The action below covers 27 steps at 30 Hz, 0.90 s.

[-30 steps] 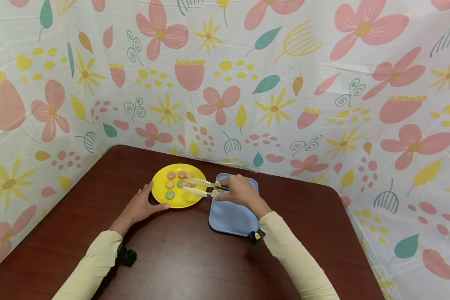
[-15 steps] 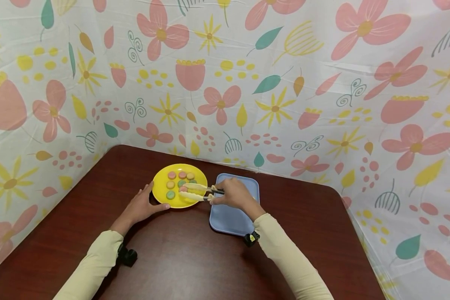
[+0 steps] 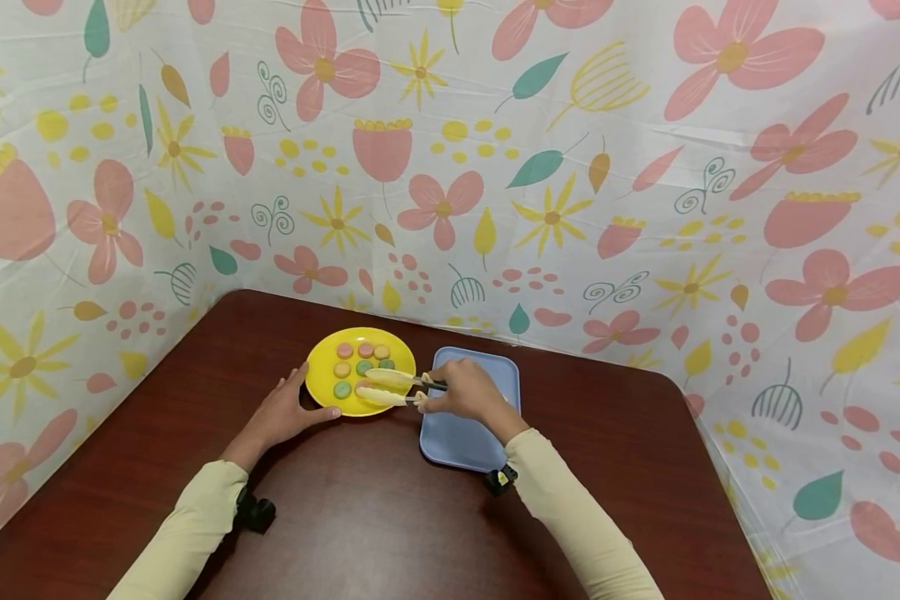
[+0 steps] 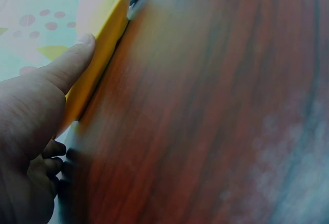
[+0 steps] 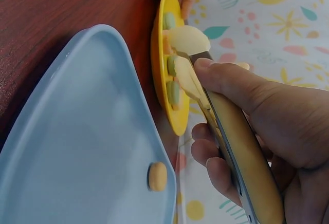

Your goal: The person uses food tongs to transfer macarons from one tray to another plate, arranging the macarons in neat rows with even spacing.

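Note:
My left hand (image 3: 288, 408) rests against the near left rim of a round yellow plate (image 3: 318, 396), fingers along its side and thumb at the front. In the left wrist view the thumb (image 4: 74, 62) lies along the plate's edge. Several pink, green and tan macarons (image 3: 342, 389) sit on the plate. My right hand (image 3: 465, 392) grips a pair of tongs (image 5: 234, 147) with cream tips, reaching over the plate from the right. The tips stand apart around a pink macaron (image 3: 363, 387), which is mostly hidden behind the nearer tip.
A light blue rectangular tray (image 3: 461, 446) lies right of the plate, under my right forearm and hand. One tan macaron (image 5: 158, 176) is on it near a corner. The dark wooden table (image 3: 367, 517) meets a flowered cloth (image 3: 442, 167) at the back.
The tongs have moved slightly left and toward me, and the pink macaron between their tips has come down toward the plate's near side. A green macaron behind them now shows. The left hand stays put.

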Each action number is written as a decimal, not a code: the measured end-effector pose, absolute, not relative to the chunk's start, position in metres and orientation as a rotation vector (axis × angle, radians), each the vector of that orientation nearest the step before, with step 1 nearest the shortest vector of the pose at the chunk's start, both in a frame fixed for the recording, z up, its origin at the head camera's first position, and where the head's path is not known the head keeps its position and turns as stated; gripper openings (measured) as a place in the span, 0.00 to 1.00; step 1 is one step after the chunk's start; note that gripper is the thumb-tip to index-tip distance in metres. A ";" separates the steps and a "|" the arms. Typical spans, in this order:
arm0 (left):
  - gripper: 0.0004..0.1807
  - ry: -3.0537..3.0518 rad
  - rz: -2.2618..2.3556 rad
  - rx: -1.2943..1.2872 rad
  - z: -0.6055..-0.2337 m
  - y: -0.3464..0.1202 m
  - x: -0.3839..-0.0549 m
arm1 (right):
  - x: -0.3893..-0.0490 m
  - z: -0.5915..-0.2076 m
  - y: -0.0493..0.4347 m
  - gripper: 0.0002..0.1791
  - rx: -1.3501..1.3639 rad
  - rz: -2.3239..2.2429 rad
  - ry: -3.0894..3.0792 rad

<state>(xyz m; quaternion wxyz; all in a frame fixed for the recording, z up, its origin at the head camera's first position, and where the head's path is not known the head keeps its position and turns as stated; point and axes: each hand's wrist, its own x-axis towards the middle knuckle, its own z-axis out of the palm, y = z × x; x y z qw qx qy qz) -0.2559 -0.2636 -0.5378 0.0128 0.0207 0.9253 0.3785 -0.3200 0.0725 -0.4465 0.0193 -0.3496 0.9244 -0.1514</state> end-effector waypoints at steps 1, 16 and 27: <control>0.70 2.883 1.178 0.067 -0.538 -0.263 -0.256 | -0.320 -0.446 0.073 0.16 -1.077 -0.474 2.870; 0.71 2.887 1.155 0.038 -0.536 -0.262 -0.256 | -0.316 -0.414 0.113 0.28 -0.904 -0.493 2.928; 0.71 2.882 1.154 0.041 -0.536 -0.261 -0.255 | -0.318 -0.404 0.155 0.38 -0.714 -0.458 2.959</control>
